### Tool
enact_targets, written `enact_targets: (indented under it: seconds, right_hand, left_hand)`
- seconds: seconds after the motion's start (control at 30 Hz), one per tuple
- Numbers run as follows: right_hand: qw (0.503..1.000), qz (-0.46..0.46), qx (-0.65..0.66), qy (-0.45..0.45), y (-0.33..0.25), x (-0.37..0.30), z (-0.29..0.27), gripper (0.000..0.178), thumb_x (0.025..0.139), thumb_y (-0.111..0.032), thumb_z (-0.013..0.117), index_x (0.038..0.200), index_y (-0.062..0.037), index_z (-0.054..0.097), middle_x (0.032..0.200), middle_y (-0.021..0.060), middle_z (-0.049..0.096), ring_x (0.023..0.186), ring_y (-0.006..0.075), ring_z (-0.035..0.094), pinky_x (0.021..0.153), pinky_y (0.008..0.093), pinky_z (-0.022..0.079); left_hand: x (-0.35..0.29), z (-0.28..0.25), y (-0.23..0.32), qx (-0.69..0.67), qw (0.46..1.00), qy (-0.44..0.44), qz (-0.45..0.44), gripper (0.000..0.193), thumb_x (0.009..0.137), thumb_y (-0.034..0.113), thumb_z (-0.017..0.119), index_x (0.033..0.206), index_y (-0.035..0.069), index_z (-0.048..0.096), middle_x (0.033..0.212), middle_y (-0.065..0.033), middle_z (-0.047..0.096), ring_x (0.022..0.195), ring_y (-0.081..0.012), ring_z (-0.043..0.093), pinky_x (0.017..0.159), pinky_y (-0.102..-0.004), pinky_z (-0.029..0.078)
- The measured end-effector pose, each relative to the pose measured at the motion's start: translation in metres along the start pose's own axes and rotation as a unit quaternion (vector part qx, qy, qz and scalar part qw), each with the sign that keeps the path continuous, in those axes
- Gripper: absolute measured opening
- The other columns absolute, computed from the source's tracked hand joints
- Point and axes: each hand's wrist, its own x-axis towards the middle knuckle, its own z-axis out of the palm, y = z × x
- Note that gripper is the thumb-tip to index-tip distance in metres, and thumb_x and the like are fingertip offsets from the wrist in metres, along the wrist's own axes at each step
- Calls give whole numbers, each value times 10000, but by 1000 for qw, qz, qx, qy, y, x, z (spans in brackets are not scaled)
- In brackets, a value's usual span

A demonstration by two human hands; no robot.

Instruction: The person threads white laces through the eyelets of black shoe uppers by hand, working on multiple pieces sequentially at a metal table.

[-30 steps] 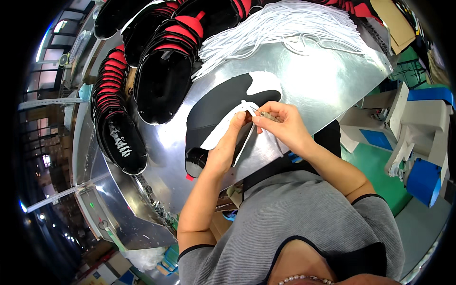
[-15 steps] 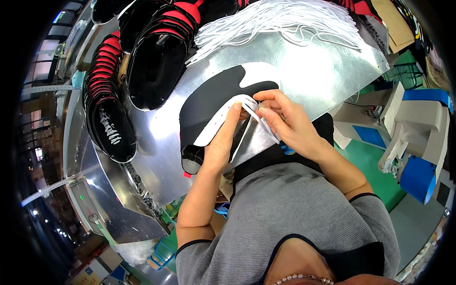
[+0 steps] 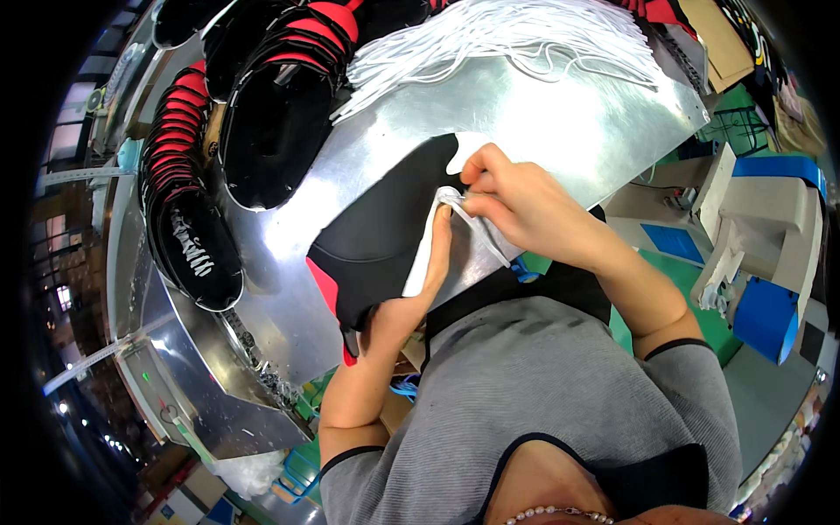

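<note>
A black shoe upper [image 3: 376, 227] with a white eyelet strip and a red edge is tilted over the near part of the metal table. My left hand [image 3: 418, 302] is closed round its white strip, thumb pressed along it and the other fingers hidden behind. At the strip's top end, the thumb and fingers of my right hand [image 3: 525, 206] pinch together at a white shoelace [image 3: 490, 241]. The lace loops over the strip and hangs toward my waist. Its tip between my fingertips is too small to make out.
White laces [image 3: 499, 44] lie in a big heap at the table's [image 3: 289, 306] far side. Nested black-and-red shoe uppers [image 3: 188, 236] stand in rows at the left. Beyond the table's right edge is a beige and blue machine [image 3: 752, 236].
The upper has turned in my left hand, so more of its black side and red edge face up. My right fingertips have shifted slightly up and left, still pinching.
</note>
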Motion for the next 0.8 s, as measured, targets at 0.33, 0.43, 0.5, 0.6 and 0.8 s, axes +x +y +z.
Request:
enact_targets:
  seconds: [0.33, 0.43, 0.5, 0.6, 0.8]
  right_hand:
    - [992, 63, -64, -86, -3, 5, -18, 204, 923, -145, 620, 1072, -17, 565, 753, 103, 651, 681, 199, 655, 648, 338, 495]
    - [993, 99, -2, 57, 11, 1, -30, 344, 875, -167, 706, 1165, -29, 585, 855, 34, 660, 796, 126, 633, 717, 277, 489]
    - [989, 92, 86, 82, 32, 10, -13, 428, 837, -170, 758, 1202, -27, 587, 923, 6, 655, 856, 102, 607, 761, 251, 482]
    - [935, 194, 286, 78, 31, 17, 3, 445, 783, -154, 817, 1148, -12, 606, 971, 20, 653, 865, 82, 587, 775, 227, 471]
    - [929, 200, 281, 137, 23, 33, 17, 380, 791, -166, 821, 1077, -24, 615, 889, 7, 652, 768, 58, 580, 701, 201, 455]
  left_hand:
    - [-2, -12, -18, -312, 881, -69, -348, 254, 993, 109, 565, 1152, -68, 655, 1072, -142, 699, 987, -221, 679, 911, -312, 542]
    - [0, -21, -24, -323, 899, -76, -287, 259, 995, 149, 575, 1134, -49, 669, 1050, -130, 714, 947, -177, 694, 839, -284, 545]
    - [-2, -21, -27, -334, 900, -66, -270, 247, 991, 133, 581, 1133, -49, 671, 1061, -136, 711, 948, -181, 695, 842, -287, 546]
    - [-1, -22, -28, -275, 938, -46, -206, 212, 983, 88, 572, 1111, -50, 669, 1072, -132, 710, 927, -194, 695, 832, -295, 544]
    - [18, -42, -68, 2, 983, -43, -181, 193, 943, 114, 583, 1035, -27, 678, 975, -127, 720, 896, -232, 686, 786, -347, 528]
